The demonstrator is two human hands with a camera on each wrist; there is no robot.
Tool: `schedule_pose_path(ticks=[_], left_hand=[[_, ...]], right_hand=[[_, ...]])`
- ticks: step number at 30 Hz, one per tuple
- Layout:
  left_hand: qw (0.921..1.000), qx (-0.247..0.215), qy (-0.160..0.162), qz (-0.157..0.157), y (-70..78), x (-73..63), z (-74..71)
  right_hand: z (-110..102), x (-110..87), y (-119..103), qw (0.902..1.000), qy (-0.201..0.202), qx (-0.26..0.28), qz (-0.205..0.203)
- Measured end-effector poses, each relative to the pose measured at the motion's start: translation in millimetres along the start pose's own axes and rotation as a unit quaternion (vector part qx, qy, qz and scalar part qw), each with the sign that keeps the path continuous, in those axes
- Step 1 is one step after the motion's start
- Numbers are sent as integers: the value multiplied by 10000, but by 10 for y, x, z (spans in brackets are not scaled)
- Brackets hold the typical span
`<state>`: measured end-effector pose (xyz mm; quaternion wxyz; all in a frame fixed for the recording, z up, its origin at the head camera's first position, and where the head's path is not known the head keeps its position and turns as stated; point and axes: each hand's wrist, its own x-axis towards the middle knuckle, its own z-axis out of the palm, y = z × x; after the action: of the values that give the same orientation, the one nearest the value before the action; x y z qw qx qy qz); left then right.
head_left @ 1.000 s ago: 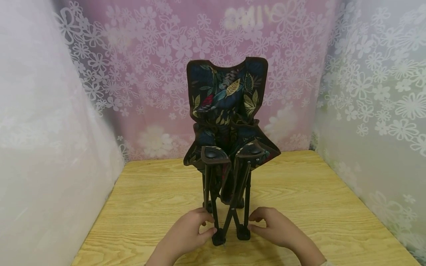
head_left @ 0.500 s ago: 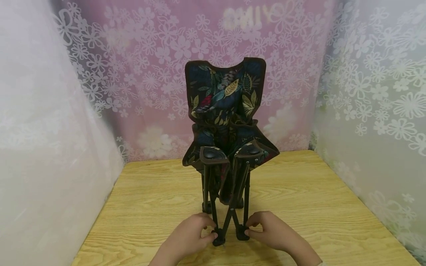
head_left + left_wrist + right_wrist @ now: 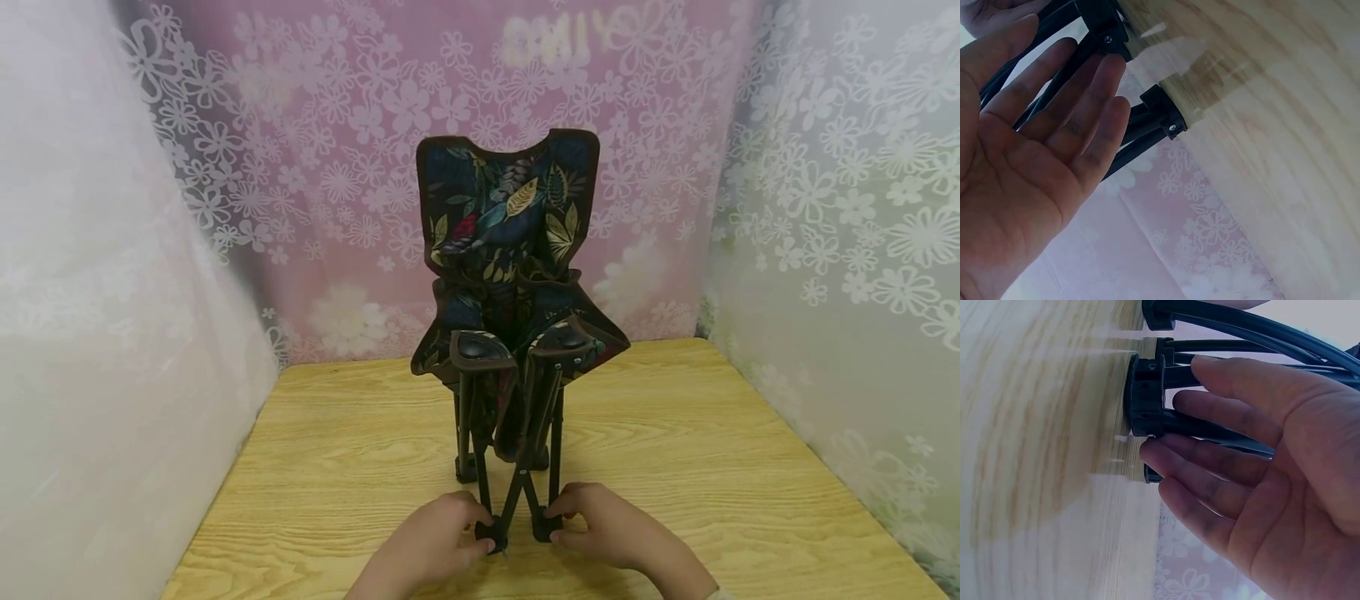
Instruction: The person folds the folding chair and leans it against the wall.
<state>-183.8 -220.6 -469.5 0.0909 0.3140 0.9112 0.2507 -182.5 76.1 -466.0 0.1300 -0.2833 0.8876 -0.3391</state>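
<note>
A small folding camp chair point(image 3: 510, 200) with dark leaf-print fabric stands upright, partly folded, its black legs close together. My left hand point(image 3: 438, 537) is at the left front foot point(image 3: 491, 535), fingertips and thumb at its outer side. In the left wrist view the fingers of the left hand point(image 3: 1041, 150) are loosely extended, thumb apart, beside a black foot point(image 3: 1102, 22). My right hand point(image 3: 611, 525) is at the right front foot point(image 3: 546, 528). In the right wrist view, the right hand point(image 3: 1272, 462) has loosely bent fingers beside the foot point(image 3: 1146, 394); firm contact cannot be made out.
The chair stands on a wood-grain tabletop point(image 3: 337, 450). Behind it hangs a pink flower-patterned curtain point(image 3: 337, 167), with pale sheets point(image 3: 862, 208) along the sides. A rear foot point(image 3: 466, 468) of the chair stands farther back on the table.
Both hands have moved down and inward from beside the legs to the front feet. The chair has shifted very slightly left in the head view and otherwise looks the same.
</note>
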Motion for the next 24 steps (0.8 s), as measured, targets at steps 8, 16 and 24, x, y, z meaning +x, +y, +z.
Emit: schedule_pose_path(ticks=[8,16,24], left_hand=[[10000,81,0,29,29,-16,-8],[10000,-23,-73,12,36,-1,12],[9998,68,-180,106,26,31,63]], right_hand=[[25,20,-20,9999,18,-142,-32],[44,51,-22,9995,107,-291,-41],[60,80,4,9992,161,-367,71]])
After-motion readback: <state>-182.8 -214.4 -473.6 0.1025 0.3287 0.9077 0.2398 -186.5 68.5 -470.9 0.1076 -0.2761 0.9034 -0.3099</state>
